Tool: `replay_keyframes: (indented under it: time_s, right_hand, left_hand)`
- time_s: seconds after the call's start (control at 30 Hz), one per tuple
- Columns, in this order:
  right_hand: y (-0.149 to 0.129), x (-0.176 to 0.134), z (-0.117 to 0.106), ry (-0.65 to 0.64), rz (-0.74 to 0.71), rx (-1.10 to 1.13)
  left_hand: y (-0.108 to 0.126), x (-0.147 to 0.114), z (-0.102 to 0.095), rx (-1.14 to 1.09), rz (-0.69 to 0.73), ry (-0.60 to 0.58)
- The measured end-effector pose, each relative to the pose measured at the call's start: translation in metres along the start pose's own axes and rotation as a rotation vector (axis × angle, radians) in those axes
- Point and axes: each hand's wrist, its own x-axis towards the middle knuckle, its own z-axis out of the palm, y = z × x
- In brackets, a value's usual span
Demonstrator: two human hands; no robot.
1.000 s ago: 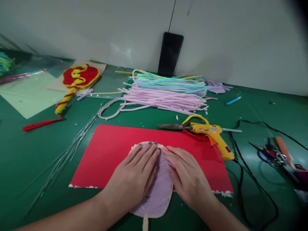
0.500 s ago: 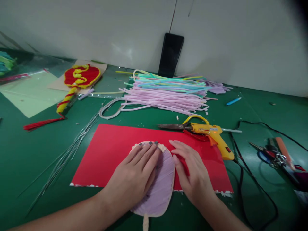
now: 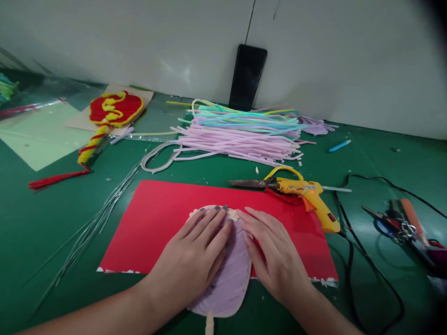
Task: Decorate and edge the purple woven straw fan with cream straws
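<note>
A purple hand fan (image 3: pixel 230 284) with a cream edge and a cream handle lies partly on a red sheet (image 3: pixel 157 200). Cream trim (image 3: pixel 233 214) shows along its top edge, partly under my fingers. My left hand (image 3: pixel 192 256) lies flat over the fan's upper left, fingers stretched toward the top. At the upper right edge, my right hand (image 3: pixel 275 251) rests its fingertips on the fan, fingers extended. Beyond my right hand are scissors (image 3: pixel 251 184) and a yellow hot glue gun (image 3: pixel 314 195).
Pastel pipe cleaners (image 3: pixel 237 139) lie in a pile behind the sheet, with a phone (image 3: pixel 247 77) leaning on the wall. A red and yellow fan (image 3: pixel 117 109) and thin wires (image 3: pixel 98 218) are at left. The black cord (image 3: pixel 349 260) and small tools (image 3: pixel 401 228) lie at right.
My right hand has moved left, from beside the fan onto its upper right edge. My left hand stays flat on the fan.
</note>
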Motion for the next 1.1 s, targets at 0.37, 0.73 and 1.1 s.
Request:
replay_keyframes:
  time_s: [0.37,0.73,1.1]
  right_hand:
    - [-0.006,-0.003,0.007,-0.088,-0.101,-0.129]
    - [-0.009,-0.005,0.009,-0.068,-0.132,-0.189]
    - [-0.007,-0.005,0.009,-0.042,-0.129,-0.179]
  left_hand:
    - [-0.002,-0.002,0.002,0.000,-0.005,-0.030]
    - [-0.013,-0.002,0.001,-0.065,-0.033,0.019]
    - [-0.036,0.033,-0.010,-0.190,-0.103,-0.166]
